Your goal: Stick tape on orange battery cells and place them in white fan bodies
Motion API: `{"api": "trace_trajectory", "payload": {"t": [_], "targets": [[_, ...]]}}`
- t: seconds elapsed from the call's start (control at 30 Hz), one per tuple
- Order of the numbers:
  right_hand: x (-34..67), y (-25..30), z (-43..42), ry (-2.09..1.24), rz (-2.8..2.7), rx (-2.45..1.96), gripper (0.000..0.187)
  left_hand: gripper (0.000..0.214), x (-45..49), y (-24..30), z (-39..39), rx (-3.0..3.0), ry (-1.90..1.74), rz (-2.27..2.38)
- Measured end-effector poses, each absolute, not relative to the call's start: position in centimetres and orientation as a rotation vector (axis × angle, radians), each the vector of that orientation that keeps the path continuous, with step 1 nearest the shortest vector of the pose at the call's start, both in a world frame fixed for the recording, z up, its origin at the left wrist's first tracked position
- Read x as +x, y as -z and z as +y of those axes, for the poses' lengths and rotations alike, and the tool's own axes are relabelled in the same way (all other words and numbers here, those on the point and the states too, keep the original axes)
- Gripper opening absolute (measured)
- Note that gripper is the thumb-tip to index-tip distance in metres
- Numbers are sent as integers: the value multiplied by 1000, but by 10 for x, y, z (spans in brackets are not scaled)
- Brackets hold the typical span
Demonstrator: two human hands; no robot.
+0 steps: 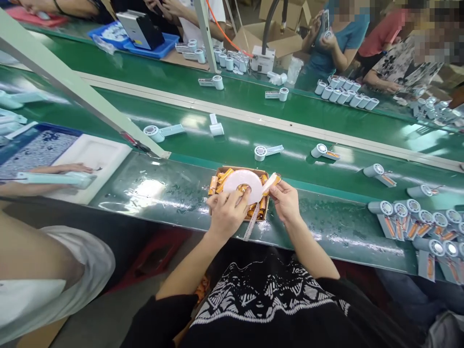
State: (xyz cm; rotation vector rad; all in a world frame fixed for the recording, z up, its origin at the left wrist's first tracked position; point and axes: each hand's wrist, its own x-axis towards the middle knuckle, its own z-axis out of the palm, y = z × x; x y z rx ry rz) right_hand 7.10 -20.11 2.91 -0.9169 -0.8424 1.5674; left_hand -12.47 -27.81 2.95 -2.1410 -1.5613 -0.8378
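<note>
A flat white roll of tape [252, 181] lies over an open cardboard box [267, 212] filled with orange cylindrical battery cells [213, 184]. My left hand [226, 210] is closed at the roll's near-left side, its fingertips by the central hole. Between the thumb and fingers of my right hand [287, 202] is an orange battery cell [278, 179], just right of the roll. A whitish strip [268, 183] lies against that cell. From the box's near side a narrow pale strip [251, 223] hangs down over the table edge.
Grey-white fan housings with handles [260, 153] lie along the green conveyor [232, 140]. Several more stand grouped at the right [413, 208]. A slanted metal post [90, 92] rises at the left. A co-worker's hand [74, 168] is over a white tray [96, 151]; other people sit across.
</note>
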Motion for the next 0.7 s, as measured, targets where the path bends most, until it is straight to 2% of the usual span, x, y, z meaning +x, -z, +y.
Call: {"api": "trace_trajectory", "payload": {"t": [0.1, 0.33, 0.4, 0.47, 0.53, 0.63, 0.7], "targets": [[55, -14, -214, -1484, -681, -921, 56, 28, -109, -19, -277, -2066, 835, -1621], [55, -18, -201, -1307, -589, -844, 54, 42, -75, -21, -277, -2110, 773, -1927], [92, -32, -169, -1149, -630, -783, 52, 43, -78, -23, -275, -2254, 665, -1987], [141, -48, -137, -857, -619, -685, 49, 42, -92, -26, -274, -2359, 514, -2082], [187, -58, -124, -722, -653, -655, 59, 43, -115, -33, -270, -2419, 391, -2160], [224, -53, -143, -748, -684, -737, 80, 38, -145, -49, -248, -2527, 362, -2106], [226, -39, -163, -763, -638, -832, 79, 28, -146, -62, -217, -2569, 350, -2020]]}}
